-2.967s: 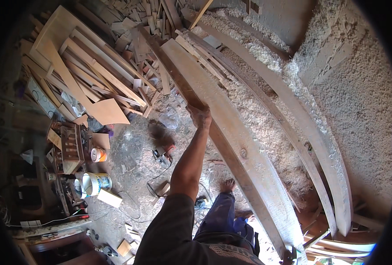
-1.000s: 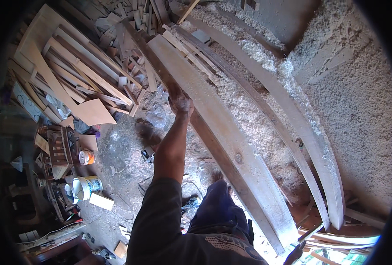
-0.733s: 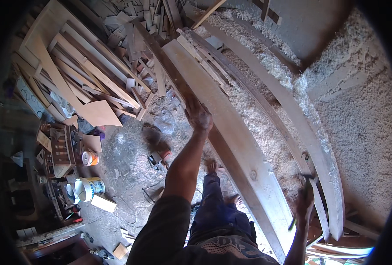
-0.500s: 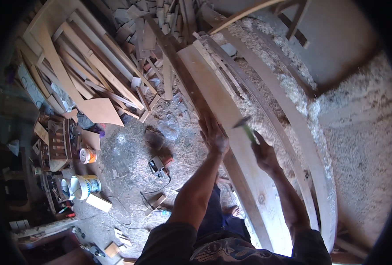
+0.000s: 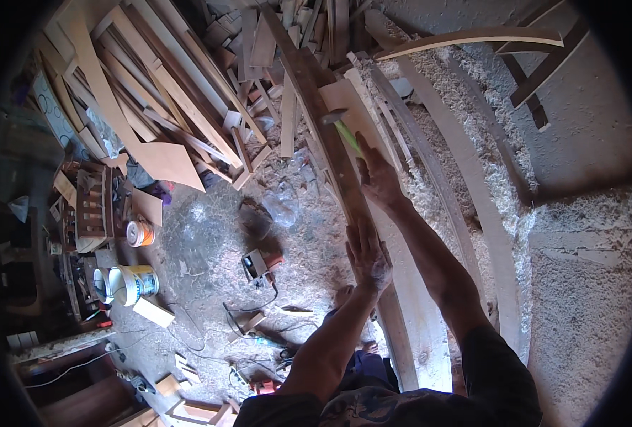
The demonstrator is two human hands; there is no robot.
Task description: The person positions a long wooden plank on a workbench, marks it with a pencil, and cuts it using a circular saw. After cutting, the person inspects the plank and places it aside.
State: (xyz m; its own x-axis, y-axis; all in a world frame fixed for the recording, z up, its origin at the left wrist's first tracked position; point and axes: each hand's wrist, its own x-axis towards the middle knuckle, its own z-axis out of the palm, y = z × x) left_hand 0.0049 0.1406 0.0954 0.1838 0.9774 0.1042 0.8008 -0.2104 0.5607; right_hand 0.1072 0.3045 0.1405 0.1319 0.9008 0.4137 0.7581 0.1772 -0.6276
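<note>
My right hand [image 5: 380, 176] is closed round the green handle of a hammer [image 5: 348, 138], whose head is over a long, narrow dark wooden beam [image 5: 339, 165]. Lower down the same beam lies my left hand [image 5: 368, 257], its fingers stretched out along the wood. A wide pale plank [image 5: 419, 341] runs beside the beam on its right, passing under my right forearm.
Curved boards [image 5: 465, 153] and heaps of wood shavings [image 5: 565, 306] are at the right. Stacked timber [image 5: 166, 78] fills the upper left. On the floor are a corded power tool [image 5: 257, 265], a white bucket [image 5: 134, 285] and a smaller bucket [image 5: 139, 233].
My right hand has carried the hammer up and left, from over the pale plank to the dark beam's far part. My left hand stays on the beam, lower in view as the view has shifted.
</note>
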